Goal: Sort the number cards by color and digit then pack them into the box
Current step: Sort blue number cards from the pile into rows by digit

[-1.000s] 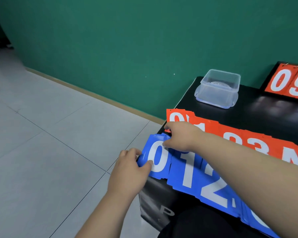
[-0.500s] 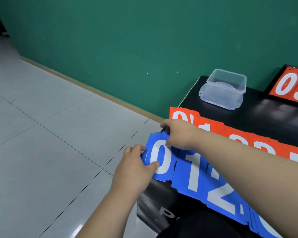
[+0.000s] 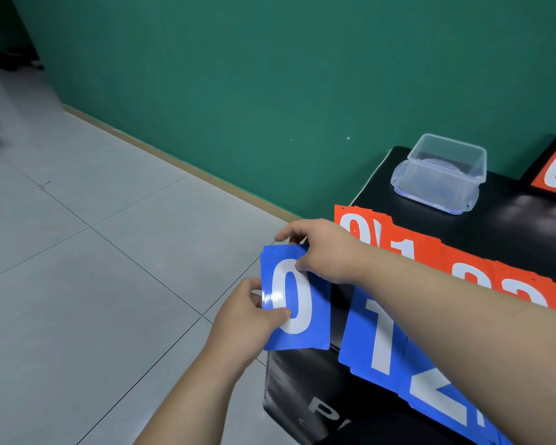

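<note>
Blue 0 cards [image 3: 297,303] now lifted off, pinched between left hand [image 3: 247,319] and right hand [image 3: 325,248].

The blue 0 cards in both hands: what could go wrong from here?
The blue 0 cards, pinched by the left hand and right hand, hang past the table edge; a loose one could fall to the floor. The blue 1 card overhangs the front edge beneath the right forearm, which might drag it off.

Single head-worn wide-angle view, facing forward and down. Glossy black tabletop [image 3: 511,226] lies close at lower right; green painted wall [image 3: 270,91] stands beyond.
</note>
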